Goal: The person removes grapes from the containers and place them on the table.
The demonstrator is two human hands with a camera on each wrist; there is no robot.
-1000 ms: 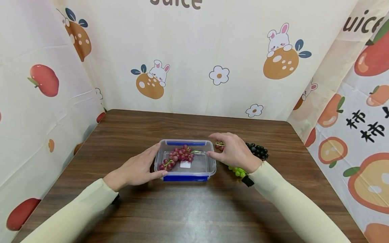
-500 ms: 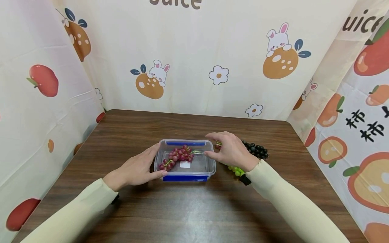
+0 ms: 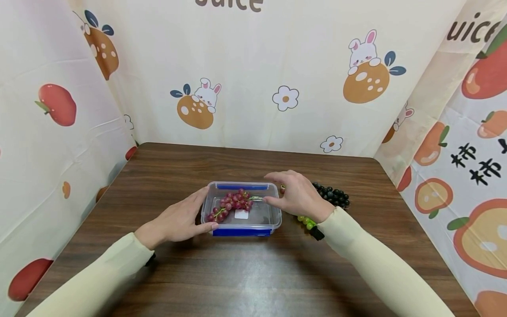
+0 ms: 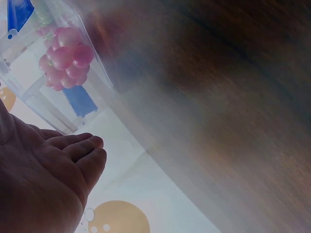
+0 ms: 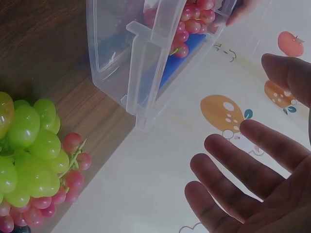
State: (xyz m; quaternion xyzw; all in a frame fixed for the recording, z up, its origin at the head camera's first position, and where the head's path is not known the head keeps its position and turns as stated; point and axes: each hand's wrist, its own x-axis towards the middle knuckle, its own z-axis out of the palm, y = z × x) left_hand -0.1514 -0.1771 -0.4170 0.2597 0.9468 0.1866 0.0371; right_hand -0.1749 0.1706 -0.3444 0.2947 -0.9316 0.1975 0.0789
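Observation:
A clear plastic food container [image 3: 266, 215] with blue clips sits mid-table, and a bunch of red grapes [image 3: 234, 202] lies inside. My left hand [image 3: 180, 220] is at its left end, fingers extended along that side and the thumb by the front corner. In the left wrist view, the fingers of that hand [image 4: 73, 160] reach close to the container wall. My right hand [image 3: 299, 197] hovers at the container's right end, fingers spread and gently bent, holding nothing. The right wrist view shows the same hand [image 5: 257, 184] with bare fingers apart from the container [image 5: 109, 68].
Right of the container are green grapes [image 3: 305, 221], black grapes [image 3: 336, 197] and another red bunch [image 3: 282, 189], partly behind my right hand. Everything rests on a dark wooden table [image 3: 190, 273]. Printed curtains [image 3: 245, 88] enclose the back and sides.
My right hand has shifted slightly left, over the container's right end, showing more of the black grapes. The left hand, the container and the grapes have stayed in place.

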